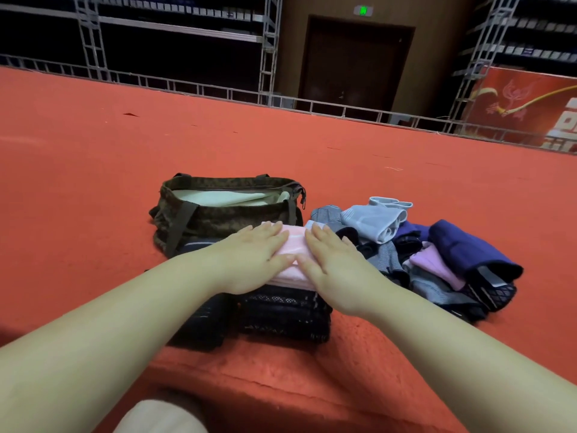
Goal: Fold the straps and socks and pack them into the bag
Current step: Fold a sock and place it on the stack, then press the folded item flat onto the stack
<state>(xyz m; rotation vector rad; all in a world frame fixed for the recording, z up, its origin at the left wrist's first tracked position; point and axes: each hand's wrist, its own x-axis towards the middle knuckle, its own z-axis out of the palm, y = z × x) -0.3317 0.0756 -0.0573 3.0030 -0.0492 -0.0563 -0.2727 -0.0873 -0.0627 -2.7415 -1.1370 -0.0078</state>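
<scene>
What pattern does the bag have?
Dark green-brown camouflage on the bag, seen in the head view.

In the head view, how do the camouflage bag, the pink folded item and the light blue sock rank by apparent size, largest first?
1. Camouflage bag, clearly largest.
2. Light blue sock.
3. Pink folded item, though the hands cover part of it, so ranks 2 and 3 are unsure.

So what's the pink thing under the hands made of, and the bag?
The pink piece looks like soft knitted cloth, matte, with faint ribs. The bag seems woven camouflage fabric with a pale lining and dark webbing straps; it sags, so it is probably thin.
</scene>
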